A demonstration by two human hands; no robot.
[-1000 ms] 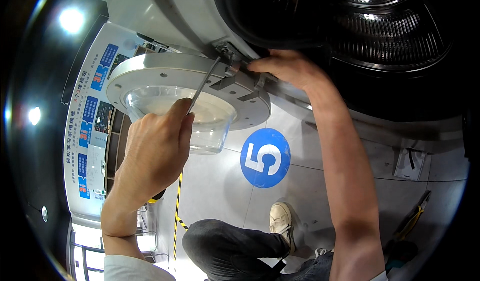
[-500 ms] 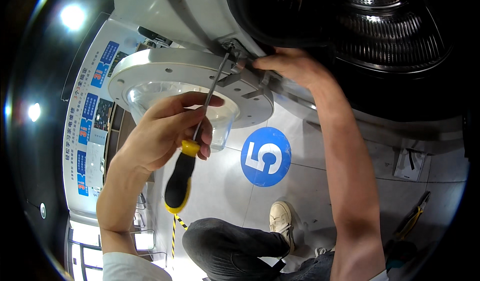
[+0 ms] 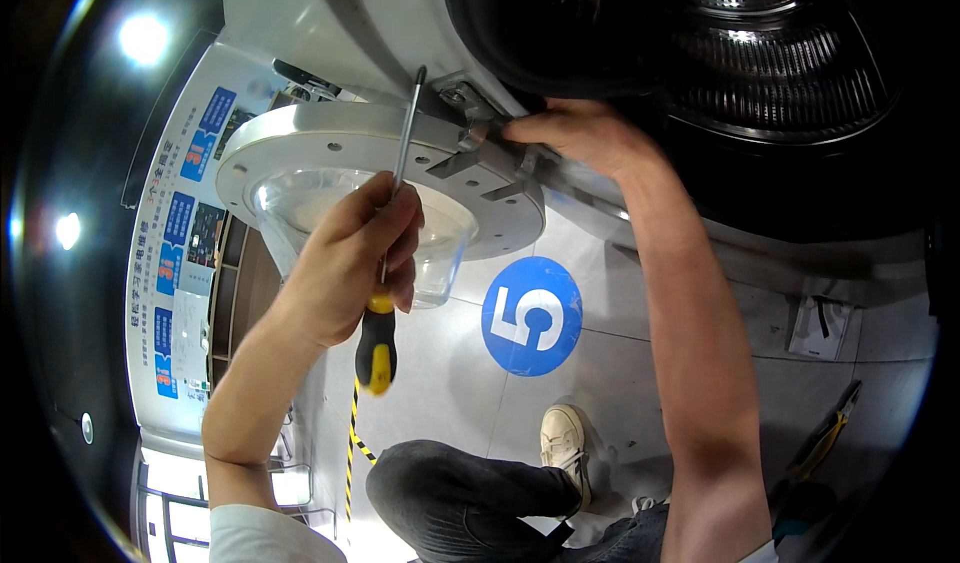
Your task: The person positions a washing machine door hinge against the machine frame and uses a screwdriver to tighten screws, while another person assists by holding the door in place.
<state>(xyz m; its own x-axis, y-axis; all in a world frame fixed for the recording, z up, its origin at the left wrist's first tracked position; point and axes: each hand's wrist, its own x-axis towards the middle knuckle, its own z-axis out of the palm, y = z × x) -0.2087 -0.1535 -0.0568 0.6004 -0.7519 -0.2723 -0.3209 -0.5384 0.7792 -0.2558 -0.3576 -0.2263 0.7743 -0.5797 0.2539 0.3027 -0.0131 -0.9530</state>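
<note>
My left hand (image 3: 372, 248) is closed around the shaft of a screwdriver (image 3: 378, 348) with a black and yellow handle. The handle hangs below my fingers and the tip points up, in front of the washing machine's light grey cabinet and left of the hinge. A metal door hinge (image 3: 474, 133) joins the cabinet to the round door (image 3: 335, 146), which stands swung open with its clear glass bowl (image 3: 435, 278) showing. At the hinge, my right hand (image 3: 590, 138) grips with thumb and fingertips; part of its fingers is hidden behind it.
The machine's steel drum (image 3: 780, 73) gapes at the upper right inside a dark rubber gasket (image 3: 560, 58). Yellow-handled pliers (image 3: 828, 433) lie on the tiled floor at the right, below a small white panel (image 3: 820, 328). A blue round floor sticker (image 3: 532, 316) lies beneath the door.
The screwdriver's tip has come away from the hinge, up and to the left. My left hand has closed more tightly around the shaft, and the handle is more upright. My right hand stays at the hinge.
</note>
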